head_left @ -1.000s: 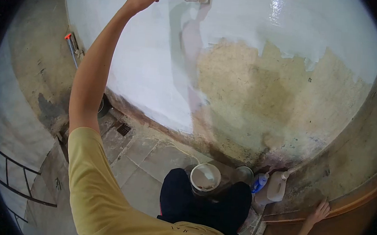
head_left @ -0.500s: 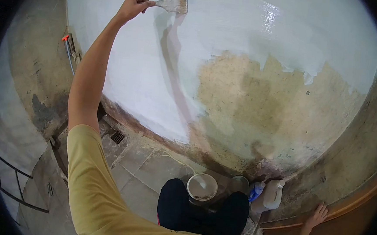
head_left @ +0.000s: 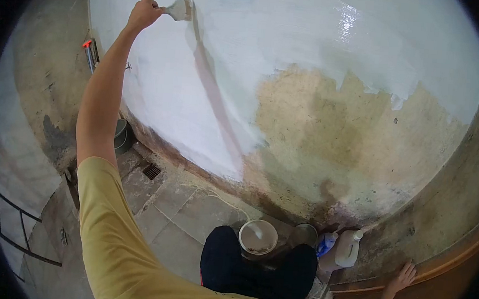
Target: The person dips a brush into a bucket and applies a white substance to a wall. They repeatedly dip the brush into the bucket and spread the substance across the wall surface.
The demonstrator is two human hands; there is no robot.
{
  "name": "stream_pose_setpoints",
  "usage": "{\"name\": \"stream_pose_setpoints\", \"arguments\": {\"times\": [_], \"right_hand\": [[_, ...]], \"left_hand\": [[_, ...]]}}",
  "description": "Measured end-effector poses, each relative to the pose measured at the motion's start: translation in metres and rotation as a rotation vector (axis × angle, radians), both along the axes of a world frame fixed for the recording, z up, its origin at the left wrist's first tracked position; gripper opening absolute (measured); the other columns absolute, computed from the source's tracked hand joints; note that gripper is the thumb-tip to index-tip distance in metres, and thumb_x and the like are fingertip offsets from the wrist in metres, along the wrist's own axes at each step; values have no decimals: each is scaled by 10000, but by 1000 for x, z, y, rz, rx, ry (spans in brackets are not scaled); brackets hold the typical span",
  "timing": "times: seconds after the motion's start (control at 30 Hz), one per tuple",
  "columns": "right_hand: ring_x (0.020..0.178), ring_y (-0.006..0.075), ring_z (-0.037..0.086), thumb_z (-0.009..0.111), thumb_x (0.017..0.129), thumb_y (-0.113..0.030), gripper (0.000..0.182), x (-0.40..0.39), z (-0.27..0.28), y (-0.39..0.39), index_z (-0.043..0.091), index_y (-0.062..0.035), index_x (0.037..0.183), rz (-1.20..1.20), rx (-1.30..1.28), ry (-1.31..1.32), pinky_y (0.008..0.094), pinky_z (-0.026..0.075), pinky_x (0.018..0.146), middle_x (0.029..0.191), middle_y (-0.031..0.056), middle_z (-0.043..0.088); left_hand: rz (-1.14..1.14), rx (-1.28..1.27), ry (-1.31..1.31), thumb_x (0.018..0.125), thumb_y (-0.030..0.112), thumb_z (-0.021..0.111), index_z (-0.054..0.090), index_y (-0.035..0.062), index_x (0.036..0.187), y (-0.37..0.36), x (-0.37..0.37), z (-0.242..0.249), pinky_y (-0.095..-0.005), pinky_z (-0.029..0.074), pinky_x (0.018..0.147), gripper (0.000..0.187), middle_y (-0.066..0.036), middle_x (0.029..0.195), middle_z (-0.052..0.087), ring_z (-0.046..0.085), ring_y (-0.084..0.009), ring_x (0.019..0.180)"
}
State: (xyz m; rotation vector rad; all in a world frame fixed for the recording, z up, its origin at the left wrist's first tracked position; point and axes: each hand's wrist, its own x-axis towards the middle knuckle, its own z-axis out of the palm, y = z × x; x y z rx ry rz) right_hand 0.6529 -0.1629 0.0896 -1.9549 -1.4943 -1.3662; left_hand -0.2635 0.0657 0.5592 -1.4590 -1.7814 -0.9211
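My left hand is closed around the handle of a wide paint brush, up at the left part of the wall. The bristles point right and meet the white-painted wall, and a long shadow falls down from them. A bare, brownish patch shows on the wall's middle and right. At the lower right my right hand lies with fingers spread against the wooden edge. A bucket of whitish paint stands on the floor by my knees.
Right of the bucket are a second container, a blue bottle and a whitish jug. A dark bucket and a floor drain lie left. An orange-topped tool leans at the left wall; black metal bars are lower left.
My left hand and the brush have moved left and slightly down along the wall. The dark bucket behind my arm has come into view. My right hand has stayed in place.
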Motion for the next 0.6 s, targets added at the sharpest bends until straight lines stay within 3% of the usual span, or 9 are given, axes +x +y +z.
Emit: {"name": "stream_pose_setpoints", "arguments": {"times": [0.07,0.2,0.37,0.47,0.6], "right_hand": [[920,302,546,598,859,-61,300,3,-3,1,578,-2,1152,1,10,-34,414,435,785,1041,124,581],[909,292,551,594,858,-50,279,8,-9,2,582,7,1131,-13,26,-29,407,438,769,1013,122,582],[896,274,555,600,850,-54,273,1,-1,1,587,-6,1118,1,49,-84,399,444,767,988,102,581],[902,267,556,605,849,-66,281,-9,6,-1,585,-17,1125,-6,28,-56,399,446,780,996,95,582],[926,276,555,608,851,-82,308,-2,1,-2,575,-23,1152,-11,1,-27,402,443,795,1030,100,583]], "left_hand": [[102,45,-1,771,333,661,708,-8,870,-7,3,-2,-407,523,725,358,-191,787,686,673,-331,777],[105,71,-5,790,342,656,711,8,867,-22,27,0,-384,512,668,347,-159,740,679,659,-285,692],[-321,84,-96,856,314,631,701,-14,842,-42,69,-19,-282,397,516,335,-30,588,571,484,-101,528],[-497,214,-169,892,293,608,678,-34,833,-47,89,-44,-250,369,506,339,1,584,541,450,-74,534],[-484,378,-180,929,264,564,630,-45,904,-28,93,-64,-245,377,513,318,-20,633,568,469,-85,540]]}}
